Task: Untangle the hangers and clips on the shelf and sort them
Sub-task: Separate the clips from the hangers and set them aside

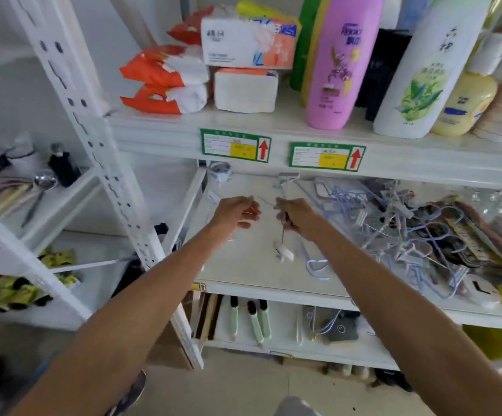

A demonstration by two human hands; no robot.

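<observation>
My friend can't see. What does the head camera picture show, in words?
The left hand and right hand hold a thin wire hanger over a white shelf, a clip dangling below it. A tangled pile of hangers and clips lies to the right. Bottles and tissue packs sit on the shelf above.
</observation>
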